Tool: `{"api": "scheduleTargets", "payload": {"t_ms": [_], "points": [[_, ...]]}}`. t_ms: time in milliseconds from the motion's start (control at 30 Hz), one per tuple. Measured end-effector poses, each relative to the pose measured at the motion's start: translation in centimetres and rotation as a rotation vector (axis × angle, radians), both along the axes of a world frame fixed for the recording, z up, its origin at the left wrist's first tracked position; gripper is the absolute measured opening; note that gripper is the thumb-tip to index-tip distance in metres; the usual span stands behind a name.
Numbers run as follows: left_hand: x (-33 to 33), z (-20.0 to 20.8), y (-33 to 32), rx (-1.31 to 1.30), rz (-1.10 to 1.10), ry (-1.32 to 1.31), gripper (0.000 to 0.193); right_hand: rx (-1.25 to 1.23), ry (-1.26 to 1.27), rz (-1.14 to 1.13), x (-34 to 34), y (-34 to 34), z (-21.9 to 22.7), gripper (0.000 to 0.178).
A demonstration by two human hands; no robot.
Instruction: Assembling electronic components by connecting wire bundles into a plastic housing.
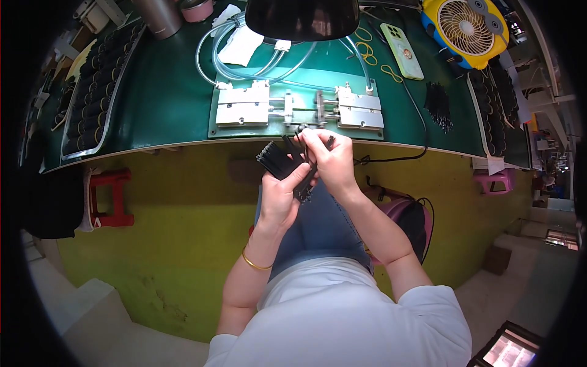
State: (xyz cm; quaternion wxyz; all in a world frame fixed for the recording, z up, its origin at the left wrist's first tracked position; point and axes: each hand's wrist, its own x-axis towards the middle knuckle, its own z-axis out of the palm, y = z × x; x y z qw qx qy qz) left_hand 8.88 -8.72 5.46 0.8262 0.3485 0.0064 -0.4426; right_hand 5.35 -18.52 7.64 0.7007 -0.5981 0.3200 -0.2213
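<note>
My left hand is wrapped round a bundle of thin black rods, whose small, light-coloured ends show at the left. More dark ends poke out below the fingers. Close beside it, my right hand has thumb and forefinger pinched together on a thin black piece at the near edge of the bench fixture. Whether that piece touches the fixture I cannot tell. The fixture has a left metal block and a right metal block, with rods and jaws facing each other across a small gap.
A black lamp shade hangs above the fixture. Clear hoses loop behind it. To the right lie a phone, a yellow-blue fan and a pile of black pieces. Trays of black bundles stand at the left and right.
</note>
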Motion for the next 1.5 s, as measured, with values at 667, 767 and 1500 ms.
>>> {"api": "scheduleTargets", "payload": {"t_ms": [667,767,1500], "points": [[0.2,1.0,0.4,0.036,-0.019,0.003,0.012,-0.042,-0.009,0.030,-0.6,0.8,1.4,0.020],[0.1,1.0,0.5,0.067,-0.008,-0.003,0.011,-0.041,-0.023,0.022,-0.6,0.9,1.4,0.019],[0.3,0.4,-0.1,0.051,-0.015,-0.025,0.010,0.012,-0.002,-0.003,-0.3,-0.1,0.1,0.019]]}}
